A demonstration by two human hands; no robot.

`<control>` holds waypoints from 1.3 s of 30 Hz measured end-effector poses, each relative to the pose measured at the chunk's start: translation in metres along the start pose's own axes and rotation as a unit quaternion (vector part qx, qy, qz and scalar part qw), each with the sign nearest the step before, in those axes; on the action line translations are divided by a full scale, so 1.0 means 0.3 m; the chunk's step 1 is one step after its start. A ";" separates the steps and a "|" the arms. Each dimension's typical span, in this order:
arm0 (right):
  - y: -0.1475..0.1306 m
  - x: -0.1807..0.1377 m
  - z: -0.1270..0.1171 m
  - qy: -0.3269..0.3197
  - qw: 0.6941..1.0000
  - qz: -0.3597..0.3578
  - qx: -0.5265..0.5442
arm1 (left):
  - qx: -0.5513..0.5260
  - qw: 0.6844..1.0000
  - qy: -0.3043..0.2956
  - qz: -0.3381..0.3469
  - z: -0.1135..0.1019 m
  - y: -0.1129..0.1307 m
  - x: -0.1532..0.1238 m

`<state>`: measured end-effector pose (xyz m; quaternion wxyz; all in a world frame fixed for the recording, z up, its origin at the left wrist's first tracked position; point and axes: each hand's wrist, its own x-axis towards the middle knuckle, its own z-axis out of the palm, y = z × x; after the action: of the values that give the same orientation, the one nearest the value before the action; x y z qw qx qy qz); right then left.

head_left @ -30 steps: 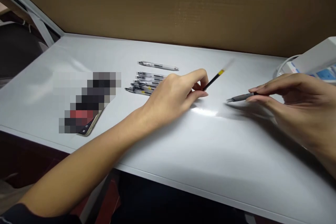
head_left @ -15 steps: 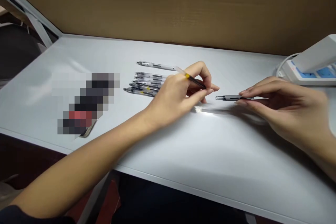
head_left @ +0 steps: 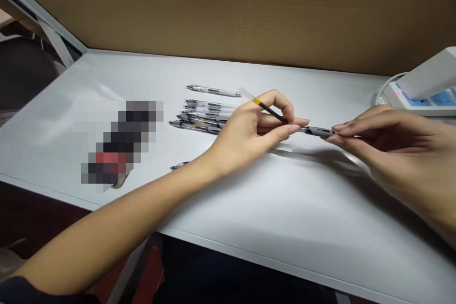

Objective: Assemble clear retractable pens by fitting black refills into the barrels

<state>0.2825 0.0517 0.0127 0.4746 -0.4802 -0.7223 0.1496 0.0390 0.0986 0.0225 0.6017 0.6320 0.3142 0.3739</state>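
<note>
My left hand (head_left: 242, 133) is closed on a pen refill (head_left: 272, 112), dark with a yellow band and a clear tail slanting up over the knuckles. Its thumb and fingertips also meet the clear left end of a grey-gripped pen barrel (head_left: 317, 131). That barrel is pinched near its right end by my right hand (head_left: 388, 135). Several clear and black pens (head_left: 199, 118) lie side by side, partly behind my left hand. A lone pen (head_left: 213, 90) lies behind them. Another pen (head_left: 180, 166) is mostly hidden by my left forearm.
A pixelated dark object (head_left: 121, 137) lies at the left of the white table (head_left: 285, 228). On the right stands a power strip (head_left: 399, 99) with a white plug-in block (head_left: 432, 73) and a cable. A cardboard panel (head_left: 228, 9) closes off the back.
My left hand has moved slightly right, and its fingertips now touch the barrel's clear end, which was apart before. A pen beside my left forearm has come into view.
</note>
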 end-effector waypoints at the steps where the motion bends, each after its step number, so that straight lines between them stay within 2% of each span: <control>1: -0.003 -0.002 0.001 -0.006 1.000 0.008 0.004 | -0.016 1.000 -0.003 -0.005 0.004 0.001 -0.002; 7: -0.017 -0.020 0.022 -0.093 0.991 0.083 0.037 | -0.073 0.997 -0.017 -0.017 0.018 -0.002 -0.006; 11: -0.020 -0.029 0.031 -0.127 0.988 0.075 0.049 | -0.090 0.995 -0.035 -0.021 0.024 -0.007 -0.005; 18: -0.014 -0.015 0.018 -0.031 0.999 0.031 0.001 | -0.061 0.998 0.015 0.007 0.020 0.001 -0.001; 24: -0.022 -0.017 0.024 -0.061 0.997 -0.022 0.032 | -0.083 0.996 -0.014 -0.009 0.029 0.010 -0.005; 30: -0.031 -0.018 0.026 -0.008 1.000 -0.015 0.001 | -0.088 0.996 0.001 0.010 0.022 0.018 -0.004; 39: -0.024 -0.013 0.027 0.050 0.996 -0.072 0.008 | -0.092 0.996 0.001 -0.002 0.031 0.024 -0.006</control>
<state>0.2722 0.0470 0.0114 0.5237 -0.4301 -0.7291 0.0961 0.0457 0.0914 0.0296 0.6574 0.5731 0.2808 0.4007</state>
